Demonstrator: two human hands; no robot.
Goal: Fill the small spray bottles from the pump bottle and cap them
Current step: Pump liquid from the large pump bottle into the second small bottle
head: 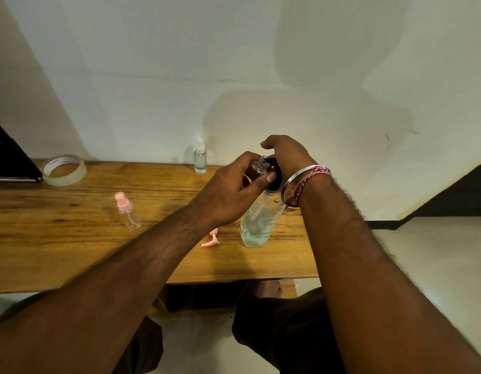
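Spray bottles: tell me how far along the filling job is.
Looks done: the white-capped spray bottle at the wall stands capped with clear liquid inside. In hand: the left hand holds an open small bottle at the pump bottle, the right hand on its pump. Left: the pink-capped bottle looks empty, and a loose pink sprayer waits.

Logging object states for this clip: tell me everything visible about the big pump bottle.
The pump bottle is clear, looks plastic, and stands on the wooden table near its right end, leaning slightly. It is partly filled with clear liquid, and a dip tube shows inside. Its black pump head is mostly hidden under the right hand, which covers it from above. The left hand holds a small open clear bottle at the pump's outlet. Whether liquid is flowing cannot be told.
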